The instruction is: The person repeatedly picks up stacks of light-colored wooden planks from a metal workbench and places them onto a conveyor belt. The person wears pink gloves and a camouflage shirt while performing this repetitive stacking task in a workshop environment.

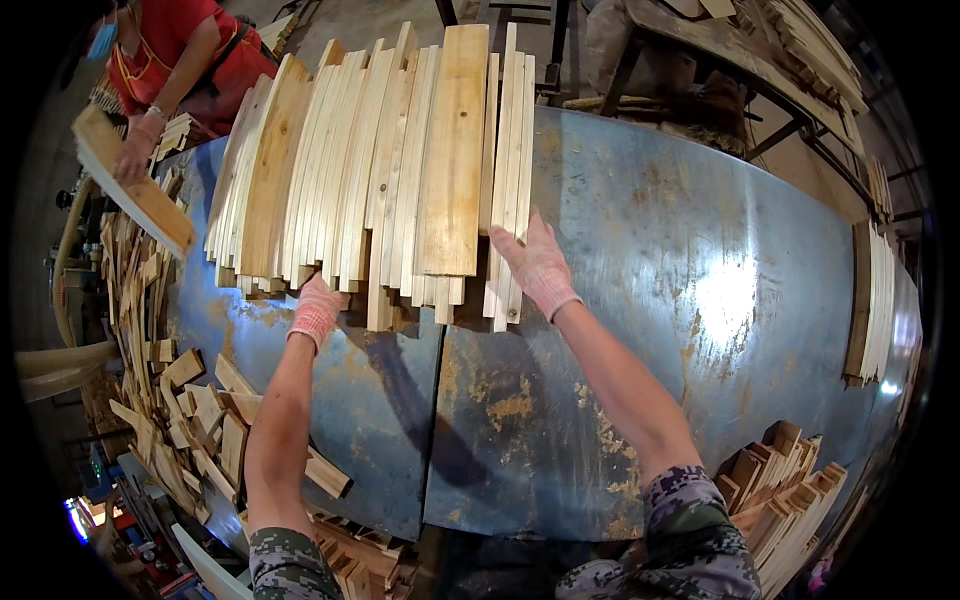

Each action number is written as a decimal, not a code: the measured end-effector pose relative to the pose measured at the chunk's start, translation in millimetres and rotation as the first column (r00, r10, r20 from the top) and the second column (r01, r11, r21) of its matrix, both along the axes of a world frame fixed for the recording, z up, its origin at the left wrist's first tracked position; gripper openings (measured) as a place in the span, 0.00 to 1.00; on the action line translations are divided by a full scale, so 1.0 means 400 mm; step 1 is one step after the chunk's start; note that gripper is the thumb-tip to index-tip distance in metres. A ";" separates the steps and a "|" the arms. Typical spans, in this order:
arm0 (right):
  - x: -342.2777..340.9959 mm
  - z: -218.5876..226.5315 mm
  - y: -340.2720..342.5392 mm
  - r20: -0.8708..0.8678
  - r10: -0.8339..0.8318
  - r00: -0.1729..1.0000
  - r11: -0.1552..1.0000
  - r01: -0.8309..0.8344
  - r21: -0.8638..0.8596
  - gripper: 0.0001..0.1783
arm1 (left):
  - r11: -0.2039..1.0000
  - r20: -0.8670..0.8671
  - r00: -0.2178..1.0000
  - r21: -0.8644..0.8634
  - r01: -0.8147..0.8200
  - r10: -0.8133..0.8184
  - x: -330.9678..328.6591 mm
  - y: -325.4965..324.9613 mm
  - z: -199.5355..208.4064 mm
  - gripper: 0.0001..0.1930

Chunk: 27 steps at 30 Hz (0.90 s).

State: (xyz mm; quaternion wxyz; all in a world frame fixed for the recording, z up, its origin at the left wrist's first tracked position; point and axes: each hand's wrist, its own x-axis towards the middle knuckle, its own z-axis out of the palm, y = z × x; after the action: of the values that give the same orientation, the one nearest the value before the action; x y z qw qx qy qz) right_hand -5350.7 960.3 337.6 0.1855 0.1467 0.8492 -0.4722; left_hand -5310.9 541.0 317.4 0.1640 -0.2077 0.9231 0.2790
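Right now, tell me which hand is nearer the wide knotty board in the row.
Right. The right hand lies on thin slats just right of the wide board; the left hand is farther left.

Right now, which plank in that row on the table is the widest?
The broad knotty board right of the row's middle, flanked by thin slats.

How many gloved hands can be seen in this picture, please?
3. The left hand touches the near ends of the wooden slats. The right hand rests at their right edge. A co-worker's hand holds a board, far left. Others may be hidden.
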 end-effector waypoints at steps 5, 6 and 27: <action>-0.039 -0.021 0.008 -0.010 -0.035 0.999 0.999 0.035 -0.002 0.63 | 0.978 -0.035 0.977 0.012 0.210 -0.209 0.023 0.014 0.010 0.27; -0.038 -0.028 0.030 -0.044 -0.026 0.999 1.000 0.026 -0.006 0.63 | 0.965 -0.033 0.965 -0.003 0.262 -0.261 0.033 0.037 0.021 0.27; 0.221 -0.019 0.274 0.037 -0.106 0.994 0.990 0.109 -0.091 0.40 | 0.920 0.265 0.917 0.337 0.201 -0.298 0.293 0.229 0.152 0.46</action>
State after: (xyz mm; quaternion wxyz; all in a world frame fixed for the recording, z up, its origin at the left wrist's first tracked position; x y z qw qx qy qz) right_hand -5262.1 1069.9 330.1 0.1802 0.1909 0.8140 -0.5181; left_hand -5193.7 632.8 378.3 0.3716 -0.1004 0.8509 0.3575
